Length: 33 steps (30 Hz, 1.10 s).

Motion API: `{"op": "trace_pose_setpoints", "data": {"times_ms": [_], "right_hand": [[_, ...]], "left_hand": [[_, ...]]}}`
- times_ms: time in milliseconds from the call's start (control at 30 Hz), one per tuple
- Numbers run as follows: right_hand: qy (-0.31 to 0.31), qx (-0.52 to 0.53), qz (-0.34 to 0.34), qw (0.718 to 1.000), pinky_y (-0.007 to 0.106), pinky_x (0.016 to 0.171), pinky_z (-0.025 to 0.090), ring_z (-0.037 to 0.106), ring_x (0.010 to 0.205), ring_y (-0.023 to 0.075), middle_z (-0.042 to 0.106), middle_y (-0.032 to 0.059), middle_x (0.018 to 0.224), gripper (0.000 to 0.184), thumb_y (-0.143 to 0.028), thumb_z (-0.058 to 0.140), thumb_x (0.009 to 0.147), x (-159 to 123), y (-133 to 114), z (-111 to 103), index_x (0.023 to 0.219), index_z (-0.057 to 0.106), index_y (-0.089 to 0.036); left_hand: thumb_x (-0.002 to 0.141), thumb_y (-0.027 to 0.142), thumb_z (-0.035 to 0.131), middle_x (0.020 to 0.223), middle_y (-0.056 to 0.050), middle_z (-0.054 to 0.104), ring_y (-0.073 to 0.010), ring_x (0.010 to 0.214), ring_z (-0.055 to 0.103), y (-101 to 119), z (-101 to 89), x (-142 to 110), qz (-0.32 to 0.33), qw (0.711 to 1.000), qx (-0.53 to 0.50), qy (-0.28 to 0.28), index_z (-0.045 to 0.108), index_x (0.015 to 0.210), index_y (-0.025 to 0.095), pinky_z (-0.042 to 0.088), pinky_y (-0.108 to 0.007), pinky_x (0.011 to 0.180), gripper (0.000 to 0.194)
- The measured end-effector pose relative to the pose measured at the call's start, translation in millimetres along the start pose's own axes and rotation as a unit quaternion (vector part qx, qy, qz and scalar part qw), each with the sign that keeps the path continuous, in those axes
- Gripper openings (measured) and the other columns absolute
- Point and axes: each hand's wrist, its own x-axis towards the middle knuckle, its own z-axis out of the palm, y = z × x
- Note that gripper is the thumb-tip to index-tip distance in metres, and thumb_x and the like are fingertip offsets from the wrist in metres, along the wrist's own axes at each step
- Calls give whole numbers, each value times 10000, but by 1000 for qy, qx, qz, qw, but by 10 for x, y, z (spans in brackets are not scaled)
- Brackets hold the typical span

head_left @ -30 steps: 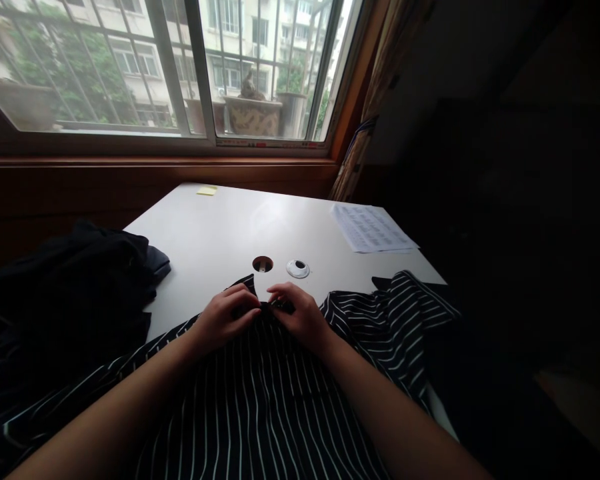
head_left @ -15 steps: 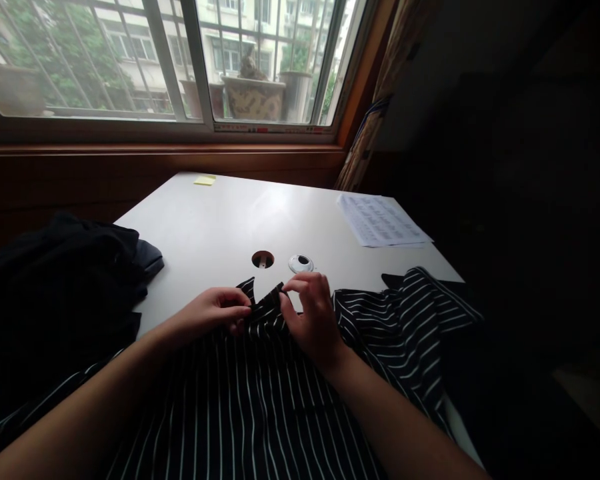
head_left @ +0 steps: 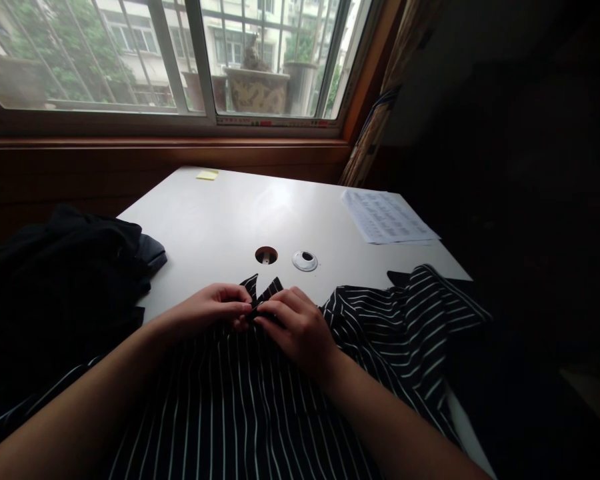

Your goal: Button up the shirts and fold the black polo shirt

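A black shirt with thin white stripes [head_left: 245, 400] lies spread over the near part of the white table, its collar end pointing away from me. My left hand [head_left: 224, 308] pinches the cloth just below the collar, thumb against fingers. Close beside it, my right hand [head_left: 296, 325] is closed on the same spot from the right, its fingertips nearly touching the left ones. Two collar points stick up beyond my fingers. A striped sleeve [head_left: 405, 313] stretches out to the right. What lies between my fingertips is too small and dark to make out.
A heap of dark clothing [head_left: 55, 280] covers the table's left side. Printed sheets [head_left: 387, 217] lie at the back right, a yellow sticky note [head_left: 207, 175] at the back left. Beyond the collar are a round cable hole [head_left: 267, 255] and its loose cover [head_left: 305, 261] on the white table [head_left: 220, 220].
My right hand has come down and left from the collar edge, closing its fingers beside my left hand. The left hand stays in its pinch. The camera view has shifted slightly.
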Motion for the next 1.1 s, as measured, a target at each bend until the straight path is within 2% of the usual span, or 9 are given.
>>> {"op": "trace_pose_setpoints", "data": {"times_ms": [133,367,533,700,867,1100], "right_hand": [[2,23,11,1000,369,828,488,559,892,205,671,42,911,107,-258,613,932,-1,34,3,995,693,-226],[-22,27,32,999,388,836,450,547,889,210,643,36,860,39,-253,661,891,-10,69,47,901,684,-223],[-39,17,19,999,382,825,426,534,883,207,644,27,856,34,-240,652,895,-13,58,27,885,680,-223],[-38,21,19,999,384,826,415,537,897,210,647,30,871,35,-233,649,894,-22,58,16,909,680,-229],[-29,50,59,997,382,828,417,544,887,205,642,21,845,40,-194,673,868,-12,51,17,878,684,-230],[-22,99,113,988,376,860,443,548,887,196,637,9,820,66,-169,698,845,18,20,19,834,684,-233]], "left_hand": [[857,356,683,772,-19,637,-140,715,575,31,-5,-2,31,998,46,-17,671,888,139,452,-248,689,219],[864,381,664,733,-1,628,-143,703,568,48,50,-1,25,994,107,5,618,914,151,428,-241,651,240],[876,383,640,738,-10,639,-164,717,606,69,133,-10,25,989,140,23,612,936,154,465,-276,681,238],[889,401,613,745,-18,636,-166,717,596,102,137,-23,24,988,150,10,632,926,150,461,-271,674,255],[869,401,635,819,-23,618,-164,755,572,107,69,-24,52,988,145,-4,663,906,153,452,-270,709,253],[871,416,632,905,-29,573,-174,823,552,88,27,-7,79,981,180,9,695,876,168,443,-274,769,256]]}}
